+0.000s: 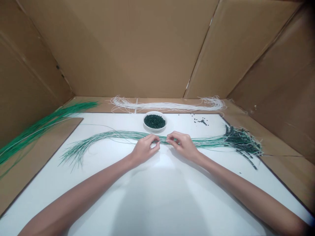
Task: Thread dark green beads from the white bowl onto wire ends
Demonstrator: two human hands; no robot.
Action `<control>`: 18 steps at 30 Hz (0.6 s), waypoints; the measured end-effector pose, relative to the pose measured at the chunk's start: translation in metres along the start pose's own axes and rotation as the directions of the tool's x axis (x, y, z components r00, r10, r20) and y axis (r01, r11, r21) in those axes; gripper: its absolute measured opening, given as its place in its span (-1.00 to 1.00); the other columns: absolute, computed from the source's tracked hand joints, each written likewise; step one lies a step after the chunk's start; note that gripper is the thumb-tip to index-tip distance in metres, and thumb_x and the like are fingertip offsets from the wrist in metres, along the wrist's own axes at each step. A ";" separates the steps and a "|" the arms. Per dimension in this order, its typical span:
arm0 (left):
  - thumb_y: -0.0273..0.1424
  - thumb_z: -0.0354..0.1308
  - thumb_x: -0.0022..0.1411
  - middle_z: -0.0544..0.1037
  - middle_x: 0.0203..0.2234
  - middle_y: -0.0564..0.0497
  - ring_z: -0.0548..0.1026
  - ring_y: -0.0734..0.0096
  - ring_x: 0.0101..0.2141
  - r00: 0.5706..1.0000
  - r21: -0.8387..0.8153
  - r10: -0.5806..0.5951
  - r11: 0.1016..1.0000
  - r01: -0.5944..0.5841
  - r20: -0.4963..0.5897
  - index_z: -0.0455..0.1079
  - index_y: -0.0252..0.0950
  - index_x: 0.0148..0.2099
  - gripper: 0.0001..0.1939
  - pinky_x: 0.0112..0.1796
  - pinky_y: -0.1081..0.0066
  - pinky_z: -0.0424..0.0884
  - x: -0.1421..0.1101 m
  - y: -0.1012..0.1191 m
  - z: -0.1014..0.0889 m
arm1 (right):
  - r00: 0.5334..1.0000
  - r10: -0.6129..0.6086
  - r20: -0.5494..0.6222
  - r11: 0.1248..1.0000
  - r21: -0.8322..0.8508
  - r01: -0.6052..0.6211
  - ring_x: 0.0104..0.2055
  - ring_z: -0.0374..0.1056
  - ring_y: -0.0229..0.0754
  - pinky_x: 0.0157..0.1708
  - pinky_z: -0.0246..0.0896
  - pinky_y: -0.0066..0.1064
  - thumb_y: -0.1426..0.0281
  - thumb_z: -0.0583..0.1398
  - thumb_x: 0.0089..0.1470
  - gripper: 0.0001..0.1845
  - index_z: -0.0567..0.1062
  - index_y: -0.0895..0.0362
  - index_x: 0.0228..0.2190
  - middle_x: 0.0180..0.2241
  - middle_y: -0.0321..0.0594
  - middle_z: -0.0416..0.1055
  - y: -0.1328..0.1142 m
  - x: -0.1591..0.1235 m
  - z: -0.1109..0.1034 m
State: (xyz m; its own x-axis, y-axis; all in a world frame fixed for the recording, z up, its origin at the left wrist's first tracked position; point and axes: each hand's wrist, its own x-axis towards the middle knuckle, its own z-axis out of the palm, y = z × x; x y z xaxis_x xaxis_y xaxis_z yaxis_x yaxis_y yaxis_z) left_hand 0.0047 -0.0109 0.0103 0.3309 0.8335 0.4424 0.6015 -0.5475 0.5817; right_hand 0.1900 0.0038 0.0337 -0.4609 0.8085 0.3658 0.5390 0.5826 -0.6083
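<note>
The left hand (145,150), at the centre of the frame, has its thumb and fingertips curled nearly together; whether they pinch anything cannot be made out. The right hand (182,145), just beside it to the right, is curled in a similar way, thumb close to the fingers, and what it has hold of, if anything, is too small to tell. Both are over the long bundle of thin green and white strands (211,142), which runs across the middle of the frame. Its left end fans out in loose green tips, while its right end spreads among short lengths of dark beads (240,141) at the right of the frame.

Just above the hands in the frame, close to the bundle, is a small round white bowl (164,128) filled with tiny dark green beads (154,121). Scattered dark beads (203,122) lie to its right on the white desk (157,196). Along the desk's far edge stretches a loose hank of white strands (167,106), and a bright green bunch of strands (36,129) lies at the left of the frame. Brown cardboard panels (118,49) rise behind and at both sides.
</note>
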 end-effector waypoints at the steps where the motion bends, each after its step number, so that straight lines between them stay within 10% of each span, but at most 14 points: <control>1: -0.48 -0.01 0.09 0.43 -0.41 0.07 0.35 0.55 -0.46 1.000 0.000 -0.004 1.000 0.004 -0.005 0.28 -0.29 -0.30 -0.91 -0.39 0.56 0.26 0.000 0.000 0.000 | 1.000 0.000 -0.002 1.000 -0.010 0.000 -0.44 0.25 -0.31 -0.45 0.13 -0.51 0.44 0.08 0.01 -0.87 0.41 0.17 -0.49 -0.48 -0.25 0.37 0.000 0.001 -0.002; 12: -0.43 -0.06 0.14 0.41 -0.51 0.11 0.26 0.61 -0.58 0.995 -0.007 -0.096 0.995 0.096 -0.026 0.24 -0.29 -0.30 -0.91 -0.46 0.57 0.19 0.001 -0.002 -0.002 | 0.983 0.181 -0.002 0.958 0.226 -0.176 -0.46 0.31 -0.29 -0.51 0.23 -0.48 0.30 0.23 -0.17 -0.63 0.42 0.15 -0.25 -0.35 -0.20 0.43 0.005 0.005 -0.007; 18: -0.44 -0.05 0.14 0.43 -0.48 0.10 0.29 0.60 -0.55 0.996 -0.015 -0.087 0.996 0.087 -0.001 0.27 -0.30 -0.30 -0.90 -0.45 0.57 0.20 0.002 -0.001 -0.002 | 0.958 0.286 -0.034 0.925 0.270 -0.266 -0.47 0.33 -0.24 -0.51 0.22 -0.47 0.29 0.16 -0.10 -0.79 0.52 0.18 -0.47 -0.48 -0.20 0.47 0.004 0.003 -0.004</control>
State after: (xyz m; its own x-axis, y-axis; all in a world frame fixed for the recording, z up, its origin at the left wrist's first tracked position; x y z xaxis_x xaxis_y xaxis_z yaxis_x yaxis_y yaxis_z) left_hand 0.0036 -0.0088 0.0118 0.2768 0.8777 0.3911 0.6166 -0.4744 0.6283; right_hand 0.1934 0.0087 0.0354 -0.2634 0.9436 0.2007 0.4312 0.3013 -0.8505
